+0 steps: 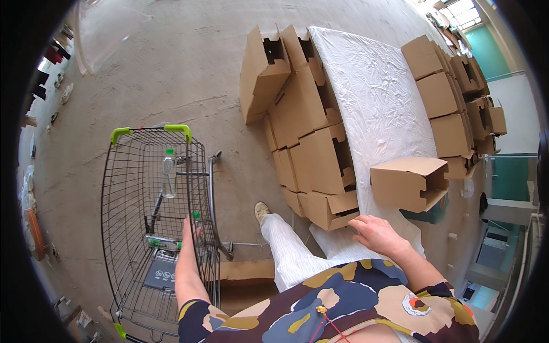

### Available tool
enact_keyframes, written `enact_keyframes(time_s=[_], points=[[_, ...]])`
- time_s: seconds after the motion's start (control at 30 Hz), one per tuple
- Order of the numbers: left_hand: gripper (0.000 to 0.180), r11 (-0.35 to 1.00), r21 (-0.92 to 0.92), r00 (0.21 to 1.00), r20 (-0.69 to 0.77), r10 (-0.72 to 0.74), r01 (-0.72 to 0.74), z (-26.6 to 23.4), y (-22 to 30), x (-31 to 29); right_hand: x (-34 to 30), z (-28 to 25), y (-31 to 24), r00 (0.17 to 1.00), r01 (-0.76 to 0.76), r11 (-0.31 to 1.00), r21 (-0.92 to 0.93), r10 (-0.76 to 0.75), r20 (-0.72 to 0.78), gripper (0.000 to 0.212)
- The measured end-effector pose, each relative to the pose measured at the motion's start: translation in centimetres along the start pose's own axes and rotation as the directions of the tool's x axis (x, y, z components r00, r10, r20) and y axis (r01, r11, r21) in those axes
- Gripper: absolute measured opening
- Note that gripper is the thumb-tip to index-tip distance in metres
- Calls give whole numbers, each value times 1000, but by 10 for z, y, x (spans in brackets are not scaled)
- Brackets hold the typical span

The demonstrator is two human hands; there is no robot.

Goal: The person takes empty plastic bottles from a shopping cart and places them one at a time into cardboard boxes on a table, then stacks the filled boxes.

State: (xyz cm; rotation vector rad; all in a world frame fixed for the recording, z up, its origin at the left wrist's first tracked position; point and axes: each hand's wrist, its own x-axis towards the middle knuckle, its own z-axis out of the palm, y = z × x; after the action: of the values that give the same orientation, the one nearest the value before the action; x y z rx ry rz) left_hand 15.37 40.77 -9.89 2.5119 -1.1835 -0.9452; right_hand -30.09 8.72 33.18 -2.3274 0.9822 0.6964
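Note:
My left hand reaches into the wire shopping cart on the left. It appears closed around a clear bottle with a green cap, though the cart's wires and rim partly hide the fingers. A second clear green-capped bottle is near the cart's far end. Another bottle lies on its side next to my left wrist. My right hand is held out with nothing in it, fingers loosely apart. Nearest to it are a stacked brown cardboard box and a single open box.
Stacked cardboard boxes line the left side of a table with a crinkled white cover. More boxes are stacked along its right side. An open carton sits on the floor between the cart and my legs.

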Motion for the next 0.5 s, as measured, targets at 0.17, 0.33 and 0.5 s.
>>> enact_keyframes(time_s=[0.17, 0.33, 0.5], points=[[49, 998, 35, 999, -14, -45, 45, 15, -7, 0, 1, 13, 4, 996, -52, 999, 11, 51, 71, 38], [60, 965, -20, 962, -73, -263, 262, -12, 8, -5, 12, 11, -9, 996, 13, 1000, 11, -13, 92, 37], [72, 887, -385, 870, -307, -385, 257, -69, -23, -19, 10, 3, 6, 986, 158, 987, 40, -156, -50, 33]])
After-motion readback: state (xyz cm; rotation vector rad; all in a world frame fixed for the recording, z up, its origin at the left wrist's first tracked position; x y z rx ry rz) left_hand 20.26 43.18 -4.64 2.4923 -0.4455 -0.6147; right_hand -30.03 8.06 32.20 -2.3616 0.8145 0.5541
